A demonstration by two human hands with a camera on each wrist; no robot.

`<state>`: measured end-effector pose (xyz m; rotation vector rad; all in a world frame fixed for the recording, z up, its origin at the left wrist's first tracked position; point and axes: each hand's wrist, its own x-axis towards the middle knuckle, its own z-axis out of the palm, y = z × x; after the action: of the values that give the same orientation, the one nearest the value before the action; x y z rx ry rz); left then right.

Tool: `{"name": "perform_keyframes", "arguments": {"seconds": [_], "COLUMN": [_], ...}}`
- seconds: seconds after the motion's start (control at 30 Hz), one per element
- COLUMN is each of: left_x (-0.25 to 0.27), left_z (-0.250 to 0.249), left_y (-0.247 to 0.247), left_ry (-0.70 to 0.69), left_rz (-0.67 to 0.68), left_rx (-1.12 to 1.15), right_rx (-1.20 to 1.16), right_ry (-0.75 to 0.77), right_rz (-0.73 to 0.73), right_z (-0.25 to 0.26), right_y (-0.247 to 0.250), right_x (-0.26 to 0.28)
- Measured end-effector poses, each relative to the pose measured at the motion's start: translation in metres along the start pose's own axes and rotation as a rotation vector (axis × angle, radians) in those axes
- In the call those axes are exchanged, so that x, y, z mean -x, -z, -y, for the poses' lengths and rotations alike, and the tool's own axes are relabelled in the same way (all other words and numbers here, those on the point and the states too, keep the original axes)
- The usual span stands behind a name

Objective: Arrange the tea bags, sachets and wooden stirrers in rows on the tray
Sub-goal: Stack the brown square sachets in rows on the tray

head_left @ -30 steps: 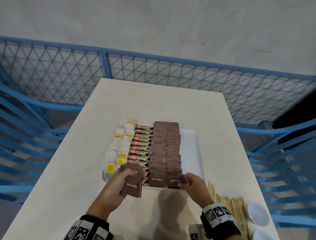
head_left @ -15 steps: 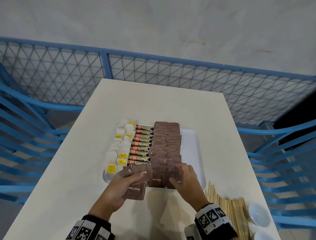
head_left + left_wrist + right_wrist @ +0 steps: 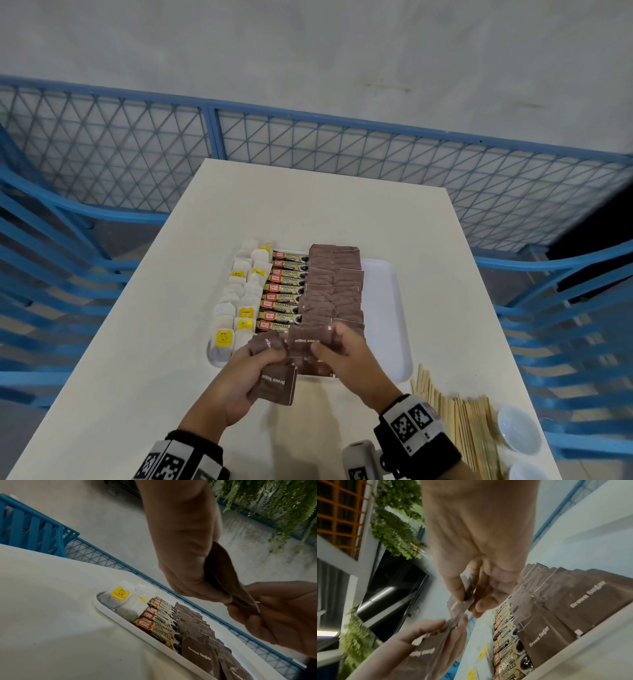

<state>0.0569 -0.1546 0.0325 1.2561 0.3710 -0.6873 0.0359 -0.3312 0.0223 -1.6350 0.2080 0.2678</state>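
A white tray (image 3: 383, 308) holds rows of tea bags (image 3: 239, 298), coffee stick sachets (image 3: 282, 294) and brown sugar sachets (image 3: 332, 287). Over its near edge my left hand (image 3: 270, 356) grips a small stack of brown sugar sachets (image 3: 275, 382). My right hand (image 3: 325, 346) pinches the top sachet (image 3: 308, 337) of that stack between thumb and fingers. The right wrist view shows the same pinch on the sachet (image 3: 458, 605), with the left hand (image 3: 428, 635) below it. Wooden stirrers (image 3: 459, 431) lie loose on the table, right of the tray.
Two small white bowls (image 3: 517, 428) sit at the table's near right corner beside the stirrers. The tray's right strip is bare. Blue railings (image 3: 308, 123) surround the white table (image 3: 325, 205).
My right hand left the near row of sachets on the tray and moved left to the stack in my left hand, where it now pinches one sachet. The left hand shifted slightly forward.
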Motion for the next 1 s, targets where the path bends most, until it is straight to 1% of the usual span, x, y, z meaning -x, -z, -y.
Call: {"name": "perform_keyframes", "arguments": {"seconds": [0.07,0.13,0.2,0.27,0.33,0.4,0.47,0.53,0.6,0.7,0.83,0.9,0.97,1.0], "left_x": [-0.001,-0.002,-0.003,-0.004,-0.005,-0.006,-0.006,-0.005,-0.005,-0.005,-0.006,-0.008,-0.009,-0.010], "left_z": [0.000,0.001,0.002,0.004,0.005,0.006,0.005,0.005,0.004,0.004,0.005,0.004,0.004,0.004], "left_y": [0.003,0.007,0.010,0.012,0.012,0.013,0.013,0.014,0.014,0.015,0.013,0.012,0.011,0.011], "left_ry": [0.005,-0.005,-0.025,-0.042,-0.062,-0.083,-0.098,-0.113,-0.127,-0.144,-0.171,-0.185,-0.197,-0.205], "left_rz": [0.025,0.036,0.032,-0.002,-0.025,-0.019,-0.013,-0.011,-0.009,-0.026,-0.056,-0.069,-0.080,-0.087], "left_rx": [0.015,0.027,0.032,0.056,0.093,0.122,0.149,0.165,0.174,0.171,0.159,0.156,0.166,0.171], "right_rx": [-0.101,-0.108,0.012,0.210,0.463,0.613,0.646,0.679,0.786,0.897,1.030,0.978,0.777,0.653], "right_ry": [-0.016,-0.009,-0.014,-0.002,0.051,0.113,0.136,0.125,0.116,0.115,0.210,0.280,0.344,0.332], "right_rz": [-0.051,-0.094,-0.139,-0.152,-0.113,-0.058,-0.025,-0.007,0.017,0.004,-0.019,-0.071,-0.130,-0.132], "right_z": [0.001,0.000,-0.006,-0.013,-0.020,-0.022,-0.023,-0.024,-0.029,-0.032,-0.034,-0.034,-0.030,-0.023], "right_y": [0.007,0.015,0.022,0.025,0.023,0.018,0.011,0.005,0.001,0.002,0.003,0.000,-0.005,-0.008], "right_x": [-0.001,-0.004,-0.008,-0.013,-0.017,-0.019,-0.022,-0.024,-0.027,-0.030,-0.031,-0.029,-0.026,-0.021]}}
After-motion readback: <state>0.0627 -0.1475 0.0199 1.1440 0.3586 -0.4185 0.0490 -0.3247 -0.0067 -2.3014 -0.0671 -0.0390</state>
